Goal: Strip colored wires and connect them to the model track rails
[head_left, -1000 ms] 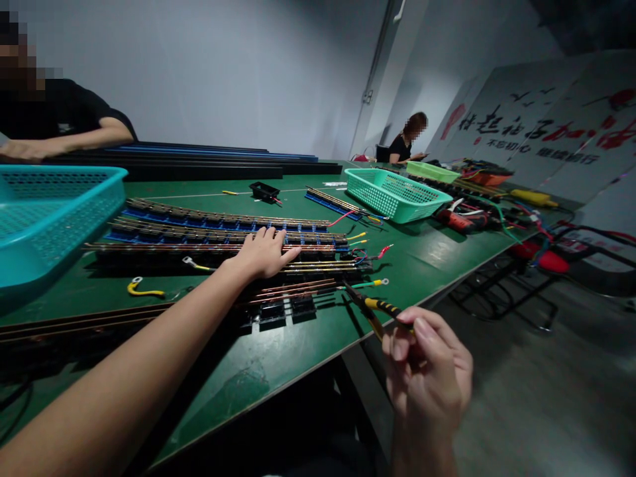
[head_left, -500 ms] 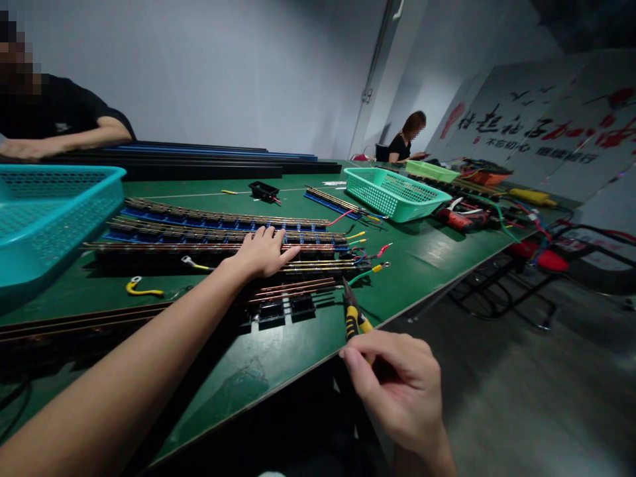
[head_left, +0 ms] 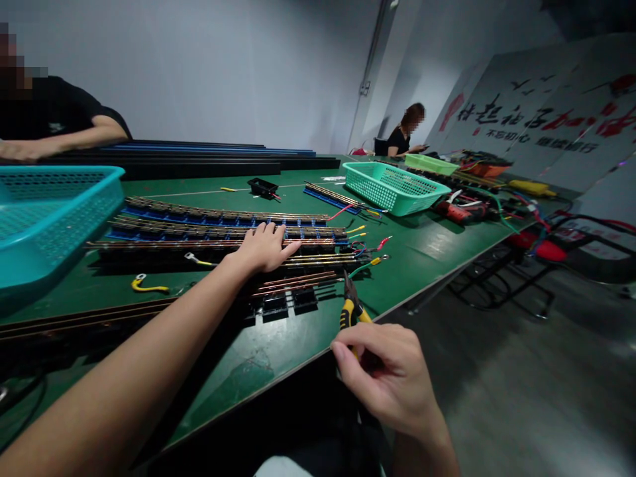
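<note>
My left hand (head_left: 263,248) lies palm down across long copper-coloured rods set in blue and black holders (head_left: 223,232), its fingers spread and the thumb out to the right. At the table's front edge, my right hand (head_left: 385,374) is closed around the handles of yellow-and-black pliers (head_left: 349,308). Their jaws point up the table, close to the ends of the nearer copper rods (head_left: 298,283). A green wire with a yellow sleeve and ring terminal (head_left: 375,263) lies just beyond the jaws. Left of my forearm rests a short yellow wire with a lug (head_left: 149,285).
A blue-green basket (head_left: 59,225) stands at left, a mint basket (head_left: 392,189) further back. Black and blue strips (head_left: 223,162) lie along the far side, near a seated person's arm (head_left: 74,140). Another person (head_left: 400,139) sits far off. Red-handled tools (head_left: 462,211) lie at right.
My right hand and the pliers have shifted slightly left and up in the picture, the pliers tilting a little. My left hand stays on the rods. The view has moved slightly.
</note>
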Motion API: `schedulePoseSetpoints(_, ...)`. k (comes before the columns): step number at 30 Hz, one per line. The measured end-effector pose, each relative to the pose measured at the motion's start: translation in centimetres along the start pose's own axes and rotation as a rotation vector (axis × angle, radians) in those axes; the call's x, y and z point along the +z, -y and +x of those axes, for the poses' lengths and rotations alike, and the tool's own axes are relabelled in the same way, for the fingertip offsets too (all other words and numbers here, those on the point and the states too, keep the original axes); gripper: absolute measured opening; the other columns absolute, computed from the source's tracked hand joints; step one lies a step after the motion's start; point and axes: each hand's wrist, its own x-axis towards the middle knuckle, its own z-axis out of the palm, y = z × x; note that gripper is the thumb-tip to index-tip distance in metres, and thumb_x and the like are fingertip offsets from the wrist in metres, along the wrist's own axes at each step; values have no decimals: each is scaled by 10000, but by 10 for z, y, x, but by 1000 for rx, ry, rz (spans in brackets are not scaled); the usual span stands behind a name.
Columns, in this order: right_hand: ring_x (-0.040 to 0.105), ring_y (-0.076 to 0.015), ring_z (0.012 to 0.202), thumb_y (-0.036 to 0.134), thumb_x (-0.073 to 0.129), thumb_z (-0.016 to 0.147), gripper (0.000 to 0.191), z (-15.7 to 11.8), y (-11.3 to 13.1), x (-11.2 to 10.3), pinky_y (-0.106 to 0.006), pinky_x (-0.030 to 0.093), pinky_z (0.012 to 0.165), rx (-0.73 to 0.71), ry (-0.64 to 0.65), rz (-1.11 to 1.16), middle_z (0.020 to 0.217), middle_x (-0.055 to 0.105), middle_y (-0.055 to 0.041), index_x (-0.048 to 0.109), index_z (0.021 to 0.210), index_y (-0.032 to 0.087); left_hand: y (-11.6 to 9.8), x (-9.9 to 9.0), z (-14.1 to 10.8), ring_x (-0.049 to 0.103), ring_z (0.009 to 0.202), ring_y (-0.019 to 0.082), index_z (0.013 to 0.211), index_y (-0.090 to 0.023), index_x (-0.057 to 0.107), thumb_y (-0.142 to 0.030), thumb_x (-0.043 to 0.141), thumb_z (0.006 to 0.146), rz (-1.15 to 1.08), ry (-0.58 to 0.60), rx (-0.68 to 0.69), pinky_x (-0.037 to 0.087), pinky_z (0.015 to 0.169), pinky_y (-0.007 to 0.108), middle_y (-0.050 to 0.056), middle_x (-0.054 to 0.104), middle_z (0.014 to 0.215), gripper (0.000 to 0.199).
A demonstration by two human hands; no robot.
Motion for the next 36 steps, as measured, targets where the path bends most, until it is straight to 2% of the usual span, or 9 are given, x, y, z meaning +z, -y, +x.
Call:
schedulePoseSetpoints(6,529,-56,447,180,660,863,150,-1,1,-1,-178,406,479,82,-135,57,554,615,55,682,715,196,0,1,0,389,1414,370,1528,-110,375,-669,188,968,-4,-5,-2,359,1108,514,199,439,1533,813)
schedulePoseSetpoints(9,515,-62,447,202,650,885,166,-4,-2,0,-178,405,468,186,-275,132,545,603,54,702,727,207,1,2,1,388,1414,371,1525,-106,379,-670,187,967,-7,-4,2,360,1109,519,201,438,1533,816)
schedulePoseSetpoints(13,422,-57,392,267,665,894,151,-7,-8,6,-174,316,387,341,-469,322,482,520,61,738,778,205,2,3,2,400,1406,371,1525,-111,381,-678,194,964,-6,-12,0,362,1111,524,207,441,1527,820)
schedulePoseSetpoints(18,375,-58,329,346,719,845,204,3,-12,12,-180,309,350,424,-709,597,406,456,67,724,727,179,1,2,2,411,1396,373,1517,-105,390,-667,194,965,-3,-3,3,369,1104,526,213,454,1512,812)
schedulePoseSetpoints(24,407,-64,318,321,725,824,181,0,2,2,-171,282,326,418,-810,590,406,479,55,726,731,166,1,1,1,391,1415,364,1530,-120,372,-676,188,962,-2,2,-6,356,1112,509,207,440,1530,816)
schedulePoseSetpoints(28,442,-74,358,277,687,843,128,-4,19,-12,-198,315,355,261,-830,479,460,513,47,732,785,173,2,2,1,397,1406,370,1521,-112,382,-681,184,959,-11,-4,0,354,1112,519,209,442,1527,824)
schedulePoseSetpoints(30,405,-67,359,295,653,865,133,9,21,-17,-215,308,362,163,-867,453,490,493,55,713,806,193,2,2,1,397,1405,374,1522,-110,380,-679,183,958,-17,-4,1,359,1106,527,209,440,1528,825)
schedulePoseSetpoints(33,336,-60,356,328,632,875,136,51,7,-17,-226,276,364,84,-888,446,484,390,81,656,784,230,2,1,0,407,1397,374,1518,-106,388,-672,185,960,-16,-11,5,370,1098,520,209,449,1521,820)
schedulePoseSetpoints(36,290,-44,354,398,627,846,188,108,-26,-10,-220,217,354,157,-816,496,488,352,92,607,768,229,2,2,0,411,1393,366,1517,-116,393,-676,171,962,-7,-22,13,377,1094,503,201,452,1522,819)
